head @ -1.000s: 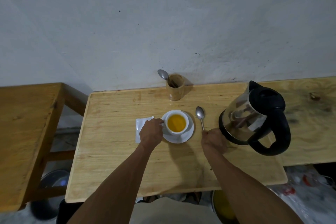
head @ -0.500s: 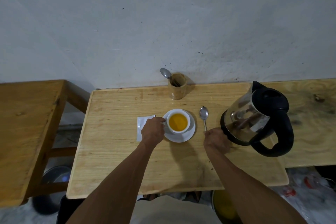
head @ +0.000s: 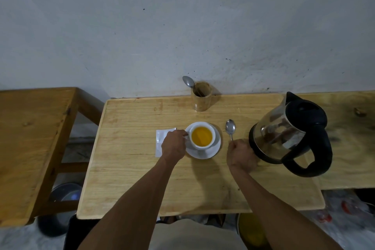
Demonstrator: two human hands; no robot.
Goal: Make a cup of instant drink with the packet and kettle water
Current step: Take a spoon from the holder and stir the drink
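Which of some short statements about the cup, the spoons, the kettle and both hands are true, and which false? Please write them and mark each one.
1. The white ceramic cup on its white saucer holds orange-yellow liquid. True.
2. The steel kettle with black handle stands left of the cup. False: it stands on the right.
3. The right hand holds the handle of the metal spoon lying on the wooden table. True.
4. The left hand lifts the kettle. False: it is at the cup's handle.
5. The round wooden holder is empty. False: a second spoon stands in it.

White cup of orange drink sits on saucer, kettle right.
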